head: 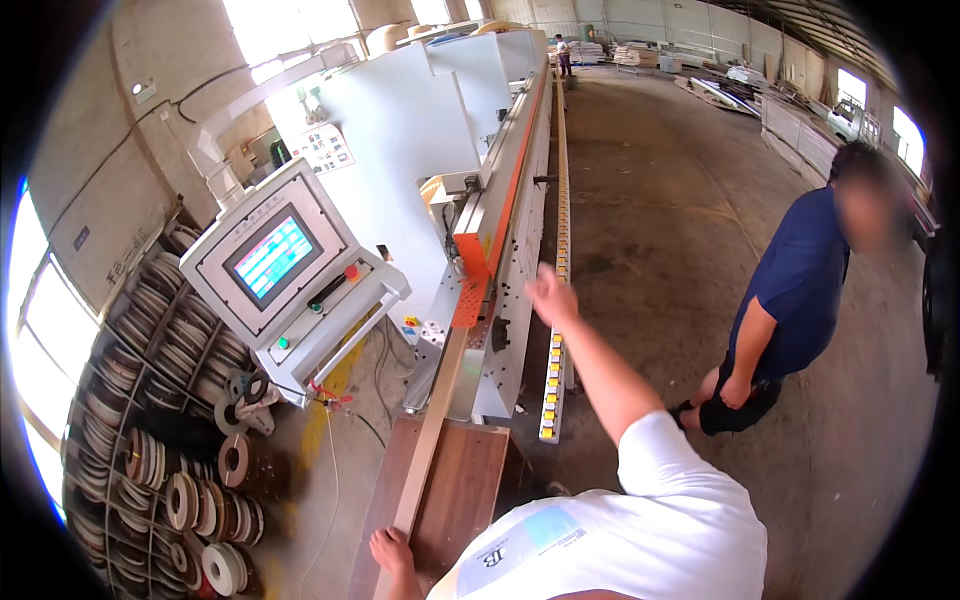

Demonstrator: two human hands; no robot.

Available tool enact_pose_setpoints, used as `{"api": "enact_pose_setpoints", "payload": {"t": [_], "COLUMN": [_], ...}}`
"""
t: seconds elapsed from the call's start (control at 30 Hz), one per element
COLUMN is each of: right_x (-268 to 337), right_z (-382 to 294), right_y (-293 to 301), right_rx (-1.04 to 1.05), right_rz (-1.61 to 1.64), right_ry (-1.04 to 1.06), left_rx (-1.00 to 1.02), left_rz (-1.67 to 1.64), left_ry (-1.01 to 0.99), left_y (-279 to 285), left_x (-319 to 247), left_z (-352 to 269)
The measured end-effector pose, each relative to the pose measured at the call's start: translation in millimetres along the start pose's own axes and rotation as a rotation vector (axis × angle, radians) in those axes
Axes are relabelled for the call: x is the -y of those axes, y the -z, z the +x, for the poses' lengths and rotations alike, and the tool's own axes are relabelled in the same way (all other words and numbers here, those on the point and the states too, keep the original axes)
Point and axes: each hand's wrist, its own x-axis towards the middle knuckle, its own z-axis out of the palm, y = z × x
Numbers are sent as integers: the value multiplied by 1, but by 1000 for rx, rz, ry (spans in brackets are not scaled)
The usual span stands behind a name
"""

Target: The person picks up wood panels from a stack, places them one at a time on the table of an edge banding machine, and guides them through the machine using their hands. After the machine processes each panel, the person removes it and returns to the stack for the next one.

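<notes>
My left hand point(391, 551) rests on the near part of a long narrow wood strip point(427, 457), its fingers over the left edge. The strip lies across a brown wooden box or table point(469, 469) and runs up into an edge banding machine point(405, 112), beside its orange perforated guard point(471, 300). My right hand point(553, 296) is raised with the arm stretched forward, right of the machine's bed; it is blurred, and no object shows in it. Below and beyond it runs a roller rail with yellow rollers point(553, 382).
A control panel with a lit screen point(274, 255) and red button stands left. Edge banding rolls point(191, 502) fill a rack at lower left. Cables point(379, 360) hang near the floor. A person in dark blue point(795, 277) stands right; another person point(562, 56) is far off.
</notes>
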Motion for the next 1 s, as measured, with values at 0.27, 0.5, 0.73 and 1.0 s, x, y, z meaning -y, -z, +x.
{"api": "enact_pose_setpoints", "payload": {"t": [0.27, 0.5, 0.73, 1.0], "right_x": [216, 174, -47, -100], "right_z": [120, 25, -137, -253], "right_y": [155, 77, -46, -72], "right_rx": [-328, 70, 566, 912], "right_rz": [239, 97, -296, -696], "right_ry": [420, 504, 409, 585], "left_rx": [-21, -7, -29, 3], "left_rz": [22, 69, 17, 92], "left_ry": [43, 57, 50, 82], "left_y": [8, 10, 0, 8], "left_x": [20, 21, 4, 18], "left_z": [-10, -14, -2, -9]}}
